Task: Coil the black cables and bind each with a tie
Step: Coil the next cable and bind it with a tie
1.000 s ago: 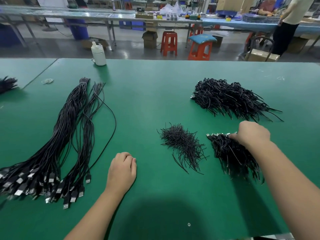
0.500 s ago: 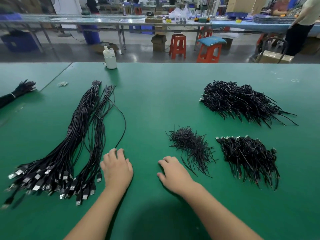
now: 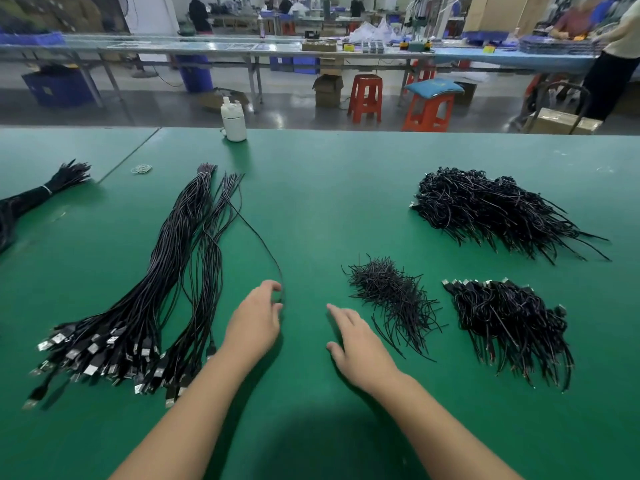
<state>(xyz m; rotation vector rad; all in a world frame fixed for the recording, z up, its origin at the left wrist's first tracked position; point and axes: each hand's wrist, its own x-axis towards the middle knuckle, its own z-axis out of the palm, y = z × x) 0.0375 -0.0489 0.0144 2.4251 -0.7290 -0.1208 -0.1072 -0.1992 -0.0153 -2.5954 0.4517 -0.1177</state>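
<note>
Now | L hand [image 3: 254, 322] pinches loose cable [image 3: 258, 242] | R hand [image 3: 356, 341] flat, fingers straight, beside ties [image 3: 391, 292]

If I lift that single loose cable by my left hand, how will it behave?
Probably floppy: the loose cable already lies in a slack curve toward the left hand. Likely light, being one thin strand. Its far end runs into the cable bundle, so it may drag or snag there.

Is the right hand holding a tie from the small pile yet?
No. The right hand lies open and empty on the green table, just left of the tie pile.
</note>
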